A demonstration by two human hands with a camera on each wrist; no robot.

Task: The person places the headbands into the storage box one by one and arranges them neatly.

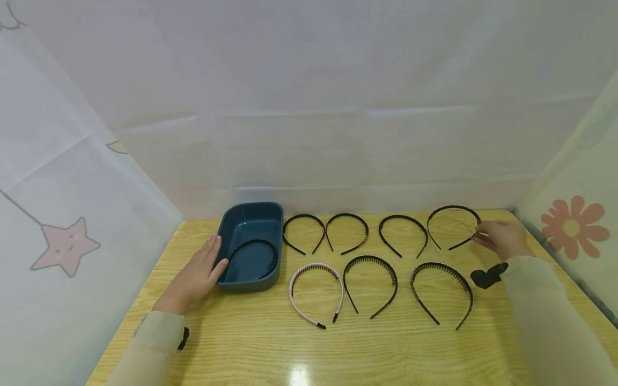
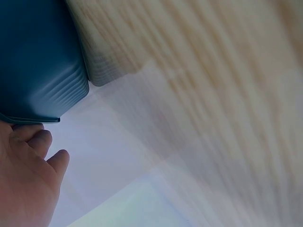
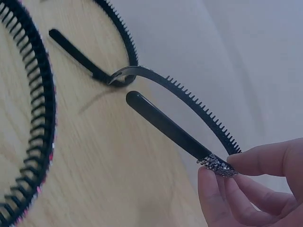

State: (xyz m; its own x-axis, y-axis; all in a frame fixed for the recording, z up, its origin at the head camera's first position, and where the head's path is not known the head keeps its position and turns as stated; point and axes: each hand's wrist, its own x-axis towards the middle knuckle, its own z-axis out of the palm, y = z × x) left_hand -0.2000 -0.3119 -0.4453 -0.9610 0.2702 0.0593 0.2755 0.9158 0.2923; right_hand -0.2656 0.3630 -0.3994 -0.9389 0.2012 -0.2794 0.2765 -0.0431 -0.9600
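The right hand point(image 1: 503, 238) is pinching a black headband point(image 3: 165, 126) by its glittery side at far right, apparently at the pickup step; lifting is calling for clearing the neighbouring headband point(image 1: 403, 216). The left hand point(image 1: 194, 274), fingers extended, is touching a blue tray point(image 1: 250, 286) holding 1 headband point(image 1: 276, 256); 6, including 1 pink headband point(image 1: 316, 265), are lying between.

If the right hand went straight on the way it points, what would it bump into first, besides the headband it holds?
Probably the next black headband, left of the held headband, though how high the right hand sits is hard to judge.
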